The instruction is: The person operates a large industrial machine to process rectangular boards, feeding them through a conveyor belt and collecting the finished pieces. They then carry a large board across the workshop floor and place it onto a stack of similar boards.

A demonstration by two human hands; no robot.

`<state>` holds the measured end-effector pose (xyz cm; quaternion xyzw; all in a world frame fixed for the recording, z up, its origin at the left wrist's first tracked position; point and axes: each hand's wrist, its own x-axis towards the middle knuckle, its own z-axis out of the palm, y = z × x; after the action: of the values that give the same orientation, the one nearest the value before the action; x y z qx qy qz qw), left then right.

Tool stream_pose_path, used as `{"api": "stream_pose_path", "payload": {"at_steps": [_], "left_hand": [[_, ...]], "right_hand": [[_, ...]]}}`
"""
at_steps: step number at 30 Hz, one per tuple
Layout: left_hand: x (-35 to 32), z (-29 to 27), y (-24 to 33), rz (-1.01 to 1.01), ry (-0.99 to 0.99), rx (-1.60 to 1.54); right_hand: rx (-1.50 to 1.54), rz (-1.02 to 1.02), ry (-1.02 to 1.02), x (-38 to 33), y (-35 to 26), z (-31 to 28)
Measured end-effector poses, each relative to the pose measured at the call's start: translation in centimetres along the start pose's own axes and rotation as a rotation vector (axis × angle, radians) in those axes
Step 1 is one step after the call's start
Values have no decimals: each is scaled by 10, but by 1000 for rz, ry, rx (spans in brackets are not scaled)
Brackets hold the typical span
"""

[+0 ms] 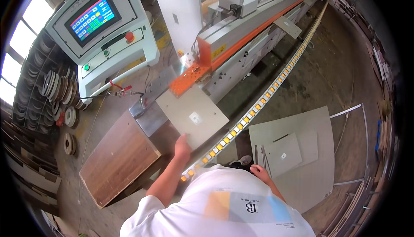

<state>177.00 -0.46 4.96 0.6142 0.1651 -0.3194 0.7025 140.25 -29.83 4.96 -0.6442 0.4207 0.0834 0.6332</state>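
A flat beige panel with a small white label and a few holes lies at the infeed end of an edge-banding machine, its far corner by a perforated orange plate. My left hand grips the panel's near edge, thumb on top, fingers hidden beneath. Low by my waist, my right hand hangs beside thin dark strips and a stack of panels. Its fingers are small and partly hidden, so I cannot make out whether they hold anything.
A control console with a lit screen stands at the left. A wood-grain block is beside the panel. A roller track runs diagonally to the far right. More beige panels lie stacked at right, and banding rolls fill a left rack.
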Motion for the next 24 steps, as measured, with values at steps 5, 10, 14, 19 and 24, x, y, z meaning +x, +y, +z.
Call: {"api": "stream_pose_path", "payload": {"at_steps": [5, 10, 14, 19, 24], "left_hand": [[4, 39, 33, -64, 140, -104], [51, 42, -4, 110, -21, -48], [58, 88, 18, -12, -52, -189], [64, 167, 43, -59, -75, -478], [77, 198, 56, -134, -170, -285]], "right_hand": [[-32, 69, 43, 1, 21, -16], [75, 104, 98, -7, 49, -24], [95, 97, 163, -13, 69, -31], [240, 210, 199, -20, 104, -41], [363, 176, 281, -16, 168, -43]]}}
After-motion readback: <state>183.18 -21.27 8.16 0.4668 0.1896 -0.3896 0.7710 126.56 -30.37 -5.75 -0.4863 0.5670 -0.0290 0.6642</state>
